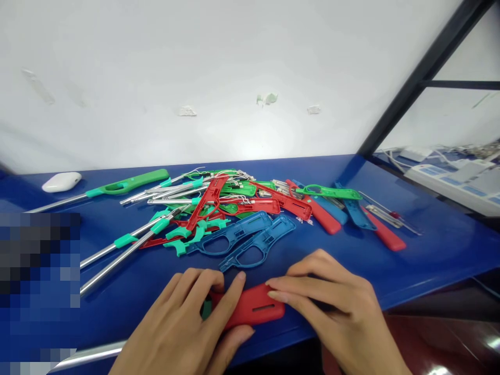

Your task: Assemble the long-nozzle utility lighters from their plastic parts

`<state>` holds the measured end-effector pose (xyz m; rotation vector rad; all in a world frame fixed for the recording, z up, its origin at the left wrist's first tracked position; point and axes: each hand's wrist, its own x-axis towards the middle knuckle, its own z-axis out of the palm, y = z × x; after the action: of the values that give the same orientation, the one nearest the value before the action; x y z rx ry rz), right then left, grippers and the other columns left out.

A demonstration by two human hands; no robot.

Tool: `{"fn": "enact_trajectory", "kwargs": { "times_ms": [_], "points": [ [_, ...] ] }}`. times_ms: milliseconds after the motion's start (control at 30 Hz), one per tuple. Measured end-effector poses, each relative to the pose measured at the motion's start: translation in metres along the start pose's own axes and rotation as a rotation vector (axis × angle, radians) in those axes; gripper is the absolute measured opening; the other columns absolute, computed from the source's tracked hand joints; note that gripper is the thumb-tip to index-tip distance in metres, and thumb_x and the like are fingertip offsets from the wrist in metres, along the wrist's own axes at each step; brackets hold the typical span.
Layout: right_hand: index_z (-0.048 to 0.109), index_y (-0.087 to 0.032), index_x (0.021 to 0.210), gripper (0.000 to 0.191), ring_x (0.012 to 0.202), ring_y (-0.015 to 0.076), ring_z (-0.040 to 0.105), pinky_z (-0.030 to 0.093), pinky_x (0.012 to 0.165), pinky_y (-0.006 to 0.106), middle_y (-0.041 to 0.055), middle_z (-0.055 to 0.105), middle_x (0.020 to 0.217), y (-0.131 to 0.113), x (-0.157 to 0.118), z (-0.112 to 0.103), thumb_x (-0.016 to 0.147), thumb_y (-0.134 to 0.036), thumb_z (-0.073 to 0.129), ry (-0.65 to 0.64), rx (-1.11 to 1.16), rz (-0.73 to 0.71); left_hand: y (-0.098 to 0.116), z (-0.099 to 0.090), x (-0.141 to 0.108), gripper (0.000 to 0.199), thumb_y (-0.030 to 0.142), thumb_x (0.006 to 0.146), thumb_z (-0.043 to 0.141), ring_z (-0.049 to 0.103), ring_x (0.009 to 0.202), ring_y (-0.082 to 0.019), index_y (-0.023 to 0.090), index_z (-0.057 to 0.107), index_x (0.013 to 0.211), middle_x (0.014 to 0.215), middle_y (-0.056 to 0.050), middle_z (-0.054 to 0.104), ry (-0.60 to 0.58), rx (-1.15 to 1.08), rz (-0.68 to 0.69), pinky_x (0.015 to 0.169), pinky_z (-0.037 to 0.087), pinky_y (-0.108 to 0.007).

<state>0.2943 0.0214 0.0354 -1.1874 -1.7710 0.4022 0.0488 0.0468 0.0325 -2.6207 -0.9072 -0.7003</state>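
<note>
A red gas lighter handle point(260, 307) with a slot in its side lies near the table's front edge. My left hand point(183, 317) is closed around it, and a bit of green shows between the fingers. Left of that hand, a silver tube point(94, 355) lies roughly in line with the handle. The thumb and fingertips of my right hand point(336, 302) are pinched together at the handle's upper right edge. Whether a small part sits between those fingertips I cannot tell. Just beyond my hands lie two blue lighter handle shells point(260, 245).
A pile of red and green handle shells point(209, 203), metal tubes and wires covers the table's middle. Small teal parts point(182, 245) lie at its front. At left are a green lighter point(133, 183) and a white case point(61, 182). A screwdriver point(394, 214) lies right; a dark frame post point(410, 88) stands behind.
</note>
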Motion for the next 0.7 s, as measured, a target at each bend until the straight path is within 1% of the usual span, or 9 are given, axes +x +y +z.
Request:
{"fn": "enact_trajectory", "kwargs": {
  "times_ms": [100, 200, 433, 500, 633, 700],
  "points": [
    [0.083, -0.030, 0.099, 0.013, 0.079, 0.0109, 0.071, 0.060, 0.072, 0.019, -0.0052, 0.080, 0.089, -0.0026, 0.0027, -0.0027, 0.097, -0.021, 0.074, -0.031, 0.050, 0.041, 0.0008, -0.0014, 0.0018, 0.038, 0.038, 0.112, 0.041, 0.061, 0.089, -0.021, 0.018, 0.064, 0.134, 0.102, -0.007, 0.066, -0.015, 0.011, 0.013, 0.075, 0.056, -0.032],
    [0.082, -0.029, 0.097, 0.014, 0.079, 0.0101, 0.072, 0.059, 0.073, 0.018, -0.0057, 0.081, 0.089, -0.0041, 0.0041, -0.0046, 0.098, -0.020, 0.072, -0.080, 0.064, 0.066, 0.0000, -0.0044, 0.0014, 0.037, 0.037, 0.111, 0.041, 0.062, 0.088, -0.021, 0.017, 0.064, 0.133, 0.101, -0.007, 0.066, -0.028, 0.028, 0.017, 0.074, 0.057, -0.033],
    [0.082, -0.036, 0.097, 0.016, 0.083, 0.0080, 0.070, 0.057, 0.074, 0.016, -0.0067, 0.075, 0.092, 0.0014, -0.0001, -0.0050, 0.098, -0.023, 0.074, -0.109, 0.030, 0.074, 0.0002, -0.0060, -0.0020, 0.038, 0.036, 0.111, 0.040, 0.062, 0.086, -0.022, 0.015, 0.063, 0.134, 0.099, -0.008, 0.066, -0.048, 0.028, 0.025, 0.072, 0.057, -0.035],
    [0.082, -0.036, 0.100, 0.017, 0.085, 0.0080, 0.070, 0.057, 0.074, 0.016, -0.0064, 0.075, 0.094, 0.0012, -0.0001, -0.0051, 0.100, -0.023, 0.072, -0.125, 0.009, 0.065, 0.0019, -0.0050, -0.0022, 0.038, 0.034, 0.111, 0.042, 0.061, 0.089, -0.024, 0.013, 0.062, 0.136, 0.101, -0.009, 0.067, -0.053, 0.020, 0.027, 0.073, 0.057, -0.035],
    [0.082, -0.033, 0.105, 0.019, 0.086, 0.0092, 0.072, 0.059, 0.076, 0.017, -0.0036, 0.075, 0.098, -0.0015, -0.0012, -0.0069, 0.101, -0.021, 0.068, -0.161, -0.059, 0.016, 0.0028, -0.0037, -0.0031, 0.040, 0.032, 0.111, 0.042, 0.060, 0.097, -0.026, 0.012, 0.061, 0.139, 0.105, -0.011, 0.068, -0.048, 0.019, 0.020, 0.076, 0.057, -0.036],
    [0.082, -0.031, 0.107, 0.020, 0.086, 0.0099, 0.073, 0.060, 0.076, 0.018, -0.0024, 0.075, 0.100, -0.0019, -0.0027, -0.0079, 0.101, -0.019, 0.067, -0.165, -0.091, -0.026, 0.0019, -0.0039, -0.0032, 0.039, 0.033, 0.111, 0.042, 0.060, 0.096, -0.025, 0.013, 0.062, 0.138, 0.105, -0.010, 0.067, -0.047, 0.015, 0.019, 0.077, 0.057, -0.036]
  ]
}}
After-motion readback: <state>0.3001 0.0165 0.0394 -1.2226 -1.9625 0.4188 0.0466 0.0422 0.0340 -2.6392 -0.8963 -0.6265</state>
